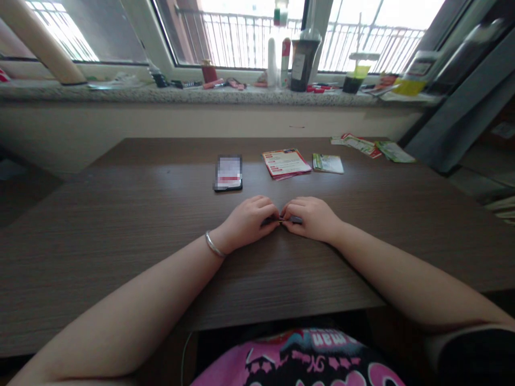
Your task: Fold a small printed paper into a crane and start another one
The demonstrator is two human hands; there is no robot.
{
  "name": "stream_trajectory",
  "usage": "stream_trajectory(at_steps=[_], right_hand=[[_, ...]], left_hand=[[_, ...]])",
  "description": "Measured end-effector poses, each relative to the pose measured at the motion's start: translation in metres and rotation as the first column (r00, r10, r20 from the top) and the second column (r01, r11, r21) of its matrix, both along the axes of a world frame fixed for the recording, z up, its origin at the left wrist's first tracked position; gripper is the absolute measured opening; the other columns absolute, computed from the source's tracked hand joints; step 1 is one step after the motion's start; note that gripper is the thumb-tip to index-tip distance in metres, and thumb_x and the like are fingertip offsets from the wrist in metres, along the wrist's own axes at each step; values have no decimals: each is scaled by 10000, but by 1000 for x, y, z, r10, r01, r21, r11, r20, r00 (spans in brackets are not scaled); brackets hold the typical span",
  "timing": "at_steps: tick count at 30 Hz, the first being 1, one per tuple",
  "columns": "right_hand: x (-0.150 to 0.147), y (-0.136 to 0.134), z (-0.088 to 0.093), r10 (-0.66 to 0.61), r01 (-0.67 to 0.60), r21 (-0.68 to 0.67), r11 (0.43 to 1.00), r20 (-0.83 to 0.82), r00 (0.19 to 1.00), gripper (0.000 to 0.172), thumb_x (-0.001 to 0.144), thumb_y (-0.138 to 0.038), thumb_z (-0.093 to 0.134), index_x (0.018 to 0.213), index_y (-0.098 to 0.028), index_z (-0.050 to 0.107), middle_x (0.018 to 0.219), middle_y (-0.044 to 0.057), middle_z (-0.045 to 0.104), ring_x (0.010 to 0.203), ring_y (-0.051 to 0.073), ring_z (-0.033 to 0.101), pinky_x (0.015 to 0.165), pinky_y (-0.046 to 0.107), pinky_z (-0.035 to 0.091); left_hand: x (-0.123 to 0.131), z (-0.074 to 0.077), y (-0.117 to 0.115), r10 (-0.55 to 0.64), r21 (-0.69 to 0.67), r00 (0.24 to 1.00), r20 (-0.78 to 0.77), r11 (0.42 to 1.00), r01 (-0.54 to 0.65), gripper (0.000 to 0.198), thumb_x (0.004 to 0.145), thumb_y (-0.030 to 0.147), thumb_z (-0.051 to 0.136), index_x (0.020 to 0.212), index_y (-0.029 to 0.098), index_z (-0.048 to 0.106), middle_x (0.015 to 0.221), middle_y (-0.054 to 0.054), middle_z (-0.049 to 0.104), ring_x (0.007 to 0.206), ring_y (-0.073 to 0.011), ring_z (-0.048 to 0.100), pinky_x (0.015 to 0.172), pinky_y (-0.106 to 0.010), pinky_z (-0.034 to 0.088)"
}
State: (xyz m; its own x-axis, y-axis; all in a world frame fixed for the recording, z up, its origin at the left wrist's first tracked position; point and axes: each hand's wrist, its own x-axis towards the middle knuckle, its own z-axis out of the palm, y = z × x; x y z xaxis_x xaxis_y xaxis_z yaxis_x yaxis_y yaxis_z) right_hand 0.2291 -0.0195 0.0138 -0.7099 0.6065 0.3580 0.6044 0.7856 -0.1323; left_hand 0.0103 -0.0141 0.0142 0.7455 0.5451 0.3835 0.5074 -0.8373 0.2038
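My left hand [251, 221], with a silver bangle at the wrist, and my right hand [313, 219] meet fingertip to fingertip low over the table. Both are closed in a pinch around a small, thin thing [281, 220] with a yellowish edge. Fingers cover most of it, and its kind cannot be made out. A phone [228, 172] with a lit, blurred screen lies beyond my left hand. Farther off, past my fingertips, is a stack of red-and-white printed cards [286, 163], with a smaller stack of green-and-white cards [328, 163] to its right.
The brown wooden table [120, 214] reaches to the wall beneath the window. More green and red printed cards [362, 145] are spread at its far right. Bottles, a dark cup [303, 61] and small items line the stone windowsill [181, 95]. A grey curtain [454, 107] hangs at right.
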Motion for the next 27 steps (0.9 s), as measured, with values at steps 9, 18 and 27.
stream_trajectory(at_steps=[9, 18, 27], right_hand=[[4, 3, 5, 106, -105, -56, 993, 16, 994, 149, 838, -338, 603, 862, -196, 645, 912, 48, 691, 828, 175, 625, 744, 289, 439], [7, 9, -1, 119, -122, -98, 988, -35, 992, 184, 906, -262, 509, 915, -192, 679, 966, 52, 701, 897, 162, 631, 798, 288, 467], [8, 12, -4, 93, -97, 46, 994, 72, 993, 218, 911, -193, 482, 977, -217, 689, 1037, 42, 697, 927, 181, 612, 819, 311, 461]], left_hand=[[1, -2, 1, -89, 7, 995, -37, 996, 90, 97, 867, 223, 545, 916, 184, 620, 933, -55, 612, 896, -173, 556, 828, -312, 459], [-2, -6, 7, -84, 33, 996, 13, 996, 83, 174, 852, 124, 503, 884, 198, 657, 959, -47, 661, 1036, -194, 572, 946, -367, 462], [-7, -10, 11, -76, -3, 997, 12, 997, 76, 140, 845, 148, 540, 899, 197, 660, 1029, -50, 691, 1179, -221, 545, 1018, -411, 447]])
